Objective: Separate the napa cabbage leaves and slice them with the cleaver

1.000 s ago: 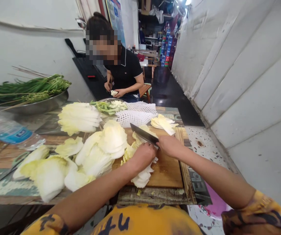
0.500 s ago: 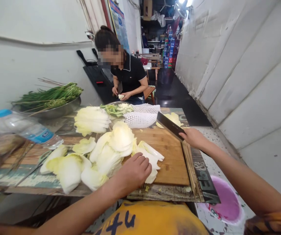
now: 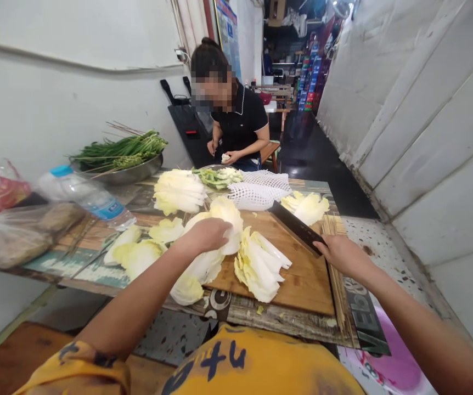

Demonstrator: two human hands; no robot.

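Note:
My right hand (image 3: 341, 253) is wrapped round the handle of a cleaver (image 3: 294, 225), whose dark blade points away to the left over the right side of the wooden cutting board (image 3: 302, 285). My left hand (image 3: 209, 235) lies on the pile of napa cabbage leaves (image 3: 206, 269) at the board's left edge. Its fingers are together and curled against an upper leaf (image 3: 233, 219); the thumb is hidden. Between my hands, a bunch of leaves (image 3: 261, 263) rests on the board, white stems towards the right. Further pale yellow leaves (image 3: 304, 207) lie beyond the cleaver.
Thin sticks (image 3: 336, 274) run along the board's right side. At the back are white foam netting (image 3: 257, 189), cabbage pieces (image 3: 179, 191) and a metal bowl of greens (image 3: 125, 170). A water bottle (image 3: 100, 200) leans at left. Across the table, a person (image 3: 240, 120) handles food.
My left hand has moved left and away from me, off the leaves on the board and onto the pile. The cleaver stays in my right hand. The view has turned left.

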